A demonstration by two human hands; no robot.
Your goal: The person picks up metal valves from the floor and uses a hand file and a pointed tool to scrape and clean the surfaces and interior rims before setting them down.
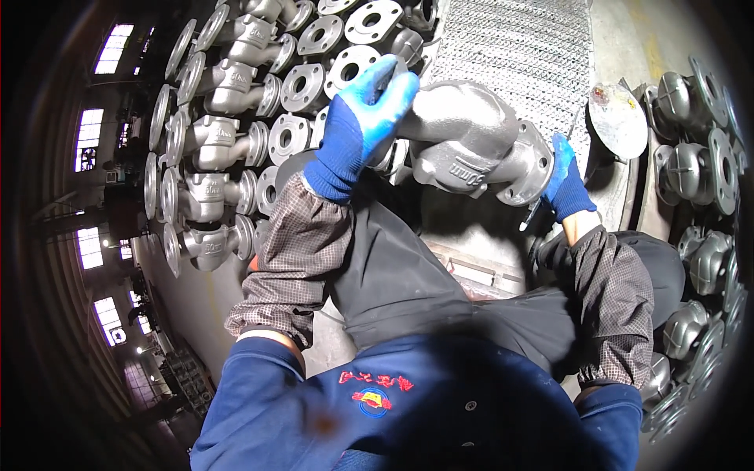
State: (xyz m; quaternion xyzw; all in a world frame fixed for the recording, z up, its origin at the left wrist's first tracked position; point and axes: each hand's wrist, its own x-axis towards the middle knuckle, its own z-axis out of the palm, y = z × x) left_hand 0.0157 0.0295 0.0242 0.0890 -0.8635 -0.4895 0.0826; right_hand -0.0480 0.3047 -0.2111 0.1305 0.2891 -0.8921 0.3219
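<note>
A grey cast-metal valve body (463, 145) with round flanges lies tilted in front of me, above the metal-textured surface's near end. My left hand (365, 114), in a blue coated glove, is closed on its left end; the glove hides the flange there. At the right flange (528, 165), my right hand (564, 180), gloved the same way, is beside the rim with its fingers partly hidden. A thin dark stick with a pale tip (525, 225) pokes out below that hand, apparently held in it. Whether this hand also touches the flange, I cannot tell.
Rows of similar flanged valve bodies (216, 145) stand close on the left; more valve bodies (691, 169) line the right side. A patterned metal plate (514, 47) stretches ahead. Right of my right hand is a stained white oval disc (618, 122). My knees flank the work spot.
</note>
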